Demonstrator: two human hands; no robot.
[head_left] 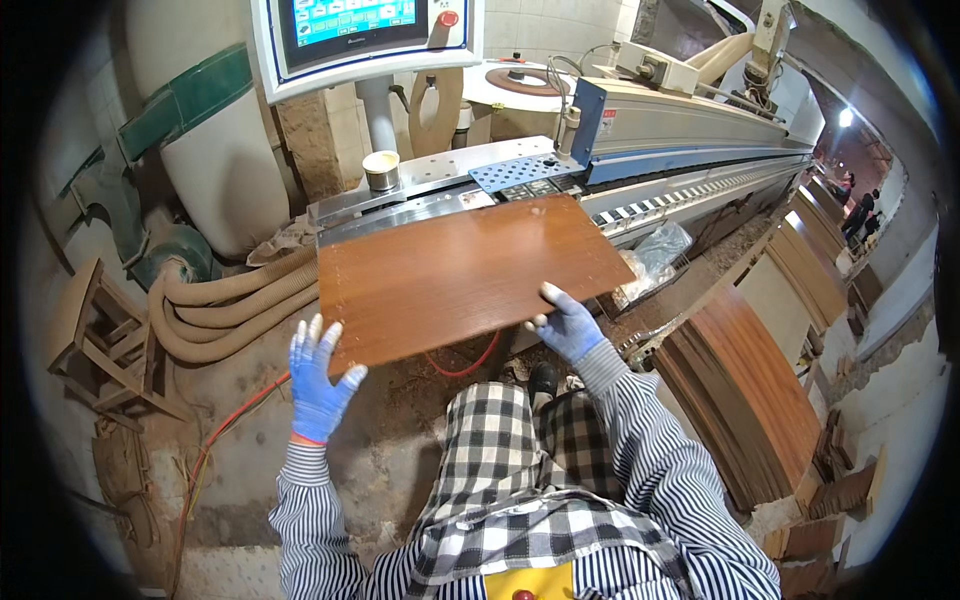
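Note:
A brown wood-grain board (470,270) lies tilted across the near end of a long machine's metal table (430,208), its near edge reaching out toward me. At that edge, right of the middle, my right hand (570,328) in a blue and white glove grips the board, thumb on top and the other fingers partly hidden below. By the board's near left corner is my left hand (322,380), gloved alike, with fingers spread and thumb apart. Whether its fingertips touch the corner I cannot tell.
Above the table stands a control screen (350,22) with a red button (447,18). A small cup (381,170) sits on the table. Stacked boards (740,390) rise at my right. Ribbed hoses (235,310), a wooden stool (105,335) and a red hose (235,420) occupy the left.

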